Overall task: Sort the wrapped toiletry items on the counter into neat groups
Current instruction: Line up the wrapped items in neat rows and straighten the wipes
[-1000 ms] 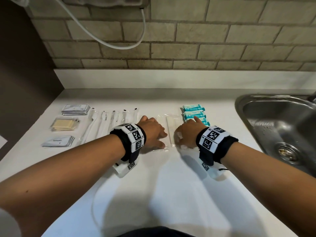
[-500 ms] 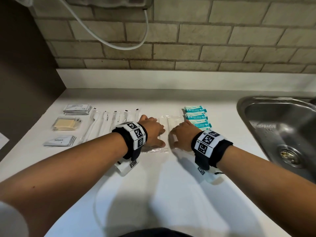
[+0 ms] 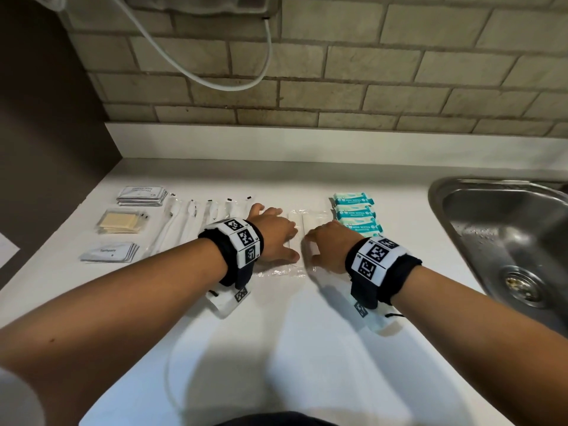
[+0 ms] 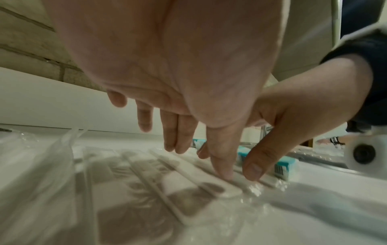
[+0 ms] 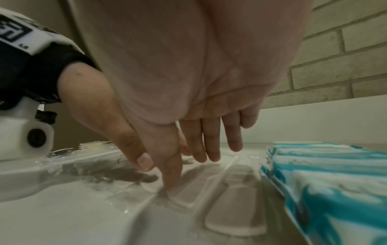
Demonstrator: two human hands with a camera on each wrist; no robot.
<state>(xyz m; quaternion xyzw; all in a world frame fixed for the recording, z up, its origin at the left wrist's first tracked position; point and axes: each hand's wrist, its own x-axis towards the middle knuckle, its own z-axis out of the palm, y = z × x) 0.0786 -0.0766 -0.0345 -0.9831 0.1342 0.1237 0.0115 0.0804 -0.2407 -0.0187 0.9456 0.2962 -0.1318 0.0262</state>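
Observation:
Several clear-wrapped white combs lie side by side at the middle of the white counter. My left hand rests on their left part with straight fingers, thumb tip pressing the wrap. My right hand presses the right part, thumb and straight fingers down on the plastic. Both thumbs nearly meet. Three teal wipe packs are stacked in a row just right of the combs, close to my right hand.
Wrapped toothbrushes lie in a row left of my left hand. Further left sit a stack of grey sachets, a clear pack of beige pads and toothpaste sachets. A steel sink opens at the right. A brick wall stands behind.
My right hand has slid left from the teal wipe packs onto the combs, closing up to the left hand. The left hand has hardly moved.

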